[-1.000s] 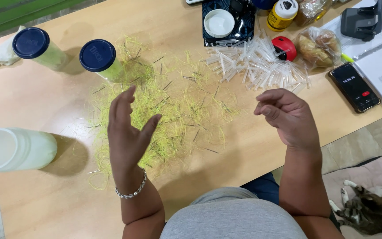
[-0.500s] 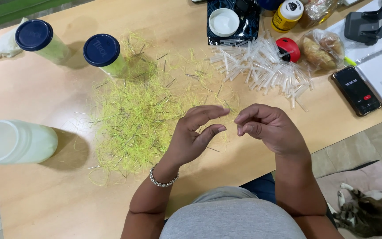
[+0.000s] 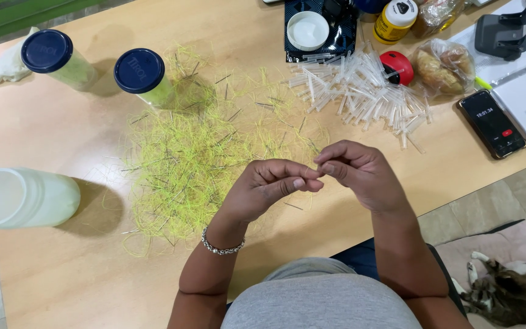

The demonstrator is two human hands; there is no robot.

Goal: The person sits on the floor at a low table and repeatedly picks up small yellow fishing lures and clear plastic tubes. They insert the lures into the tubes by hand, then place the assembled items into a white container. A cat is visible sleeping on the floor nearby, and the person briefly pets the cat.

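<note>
Wispy yellow-green threads [image 3: 196, 152], tangled with thin dark needles, lie spread on the smooth wooden table [image 3: 62, 268] just beyond both hands. Left hand [image 3: 263, 189] and right hand [image 3: 360, 173] meet fingertip to fingertip, pinched narrow; what they pinch is too fine to see. Clear plastic tubes [image 3: 360, 91] are heaped farther right.

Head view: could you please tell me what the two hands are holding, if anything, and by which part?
The left hand and right hand meet fingertip to fingertip above the yellow-green threads; whatever they pinch is too small to tell.
</note>
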